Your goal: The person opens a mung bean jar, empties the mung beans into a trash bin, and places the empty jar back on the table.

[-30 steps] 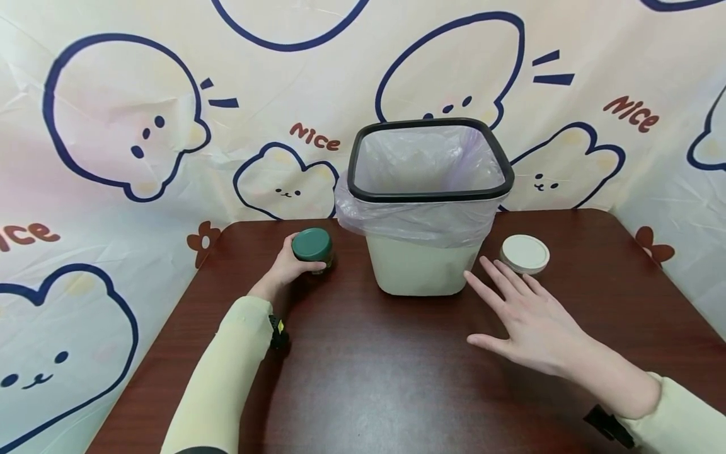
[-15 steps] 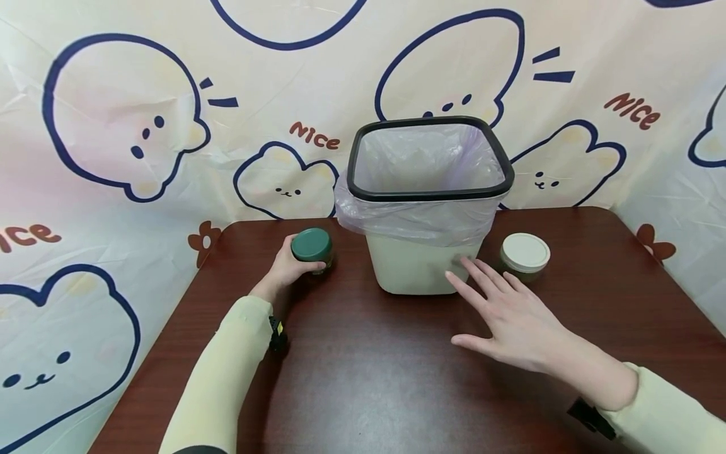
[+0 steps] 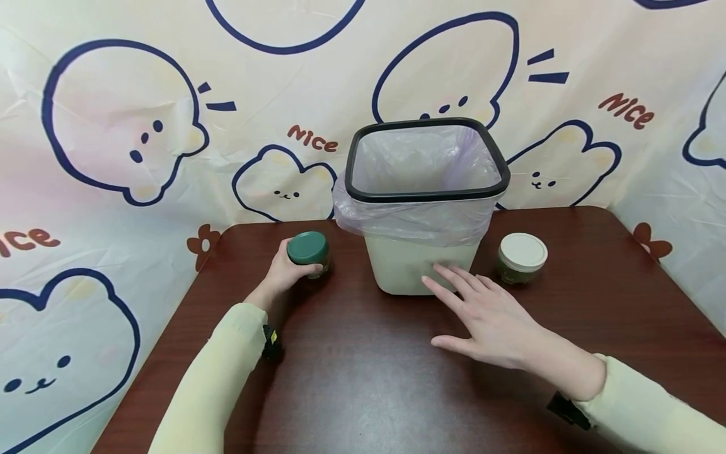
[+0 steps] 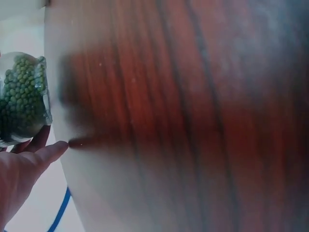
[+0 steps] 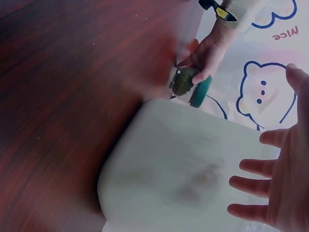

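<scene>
At the back left of the table my left hand grips a clear jar with a green lid, the thumb in front and the other fingers mostly hidden behind it. Small green beans fill this jar in the left wrist view. My right hand is held with spread, relaxed fingers before the lower front of a pale trash bin, holding nothing. In the right wrist view its fingers overlap the bin's wall. Right of the bin stands a second jar with a white lid.
The bin has a black rim and a translucent purplish bag folded over its outside. All of it stands on a dark reddish-brown table. A cartoon-printed cloth hangs behind and along the sides.
My right hand has moved left, away from the white-lidded jar and across the front of the bin, uncovering more of that jar. The left hand keeps its hold, nearly still.
</scene>
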Demonstrator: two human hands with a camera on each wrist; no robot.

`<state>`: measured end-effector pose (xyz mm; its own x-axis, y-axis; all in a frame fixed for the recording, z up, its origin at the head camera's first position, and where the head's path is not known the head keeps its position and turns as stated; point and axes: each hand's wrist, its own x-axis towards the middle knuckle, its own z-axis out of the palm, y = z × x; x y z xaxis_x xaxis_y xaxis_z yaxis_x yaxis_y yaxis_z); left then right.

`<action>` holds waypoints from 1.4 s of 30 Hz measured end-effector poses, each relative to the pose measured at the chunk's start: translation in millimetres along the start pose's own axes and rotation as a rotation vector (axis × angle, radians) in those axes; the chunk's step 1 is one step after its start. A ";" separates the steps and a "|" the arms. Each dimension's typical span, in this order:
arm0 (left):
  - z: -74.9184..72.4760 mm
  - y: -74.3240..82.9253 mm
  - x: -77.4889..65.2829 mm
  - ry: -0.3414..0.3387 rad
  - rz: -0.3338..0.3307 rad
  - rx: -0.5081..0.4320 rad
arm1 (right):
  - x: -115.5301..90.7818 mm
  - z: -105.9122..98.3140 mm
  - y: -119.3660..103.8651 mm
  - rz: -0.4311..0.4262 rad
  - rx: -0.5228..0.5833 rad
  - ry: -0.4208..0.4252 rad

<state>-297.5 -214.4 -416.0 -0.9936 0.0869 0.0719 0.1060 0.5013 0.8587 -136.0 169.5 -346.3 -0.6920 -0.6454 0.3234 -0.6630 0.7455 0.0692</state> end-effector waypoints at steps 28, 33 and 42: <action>-6.2 58.7 -69.7 -0.109 0.238 -0.128 | 37.3 -31.6 -17.9 -0.002 0.321 0.050; -2.8 75.1 -85.3 -0.147 0.290 -0.118 | 41.1 -36.5 -18.8 0.008 0.391 0.045; 3.6 124.3 -113.7 -0.233 0.370 -0.153 | 44.8 -40.7 -18.7 0.054 0.510 0.042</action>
<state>-171.3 -158.8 -319.3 -0.8528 0.4364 0.2867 0.4277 0.2689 0.8630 -143.0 133.4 -294.7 -0.7238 -0.5932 0.3525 -0.6890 0.5948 -0.4141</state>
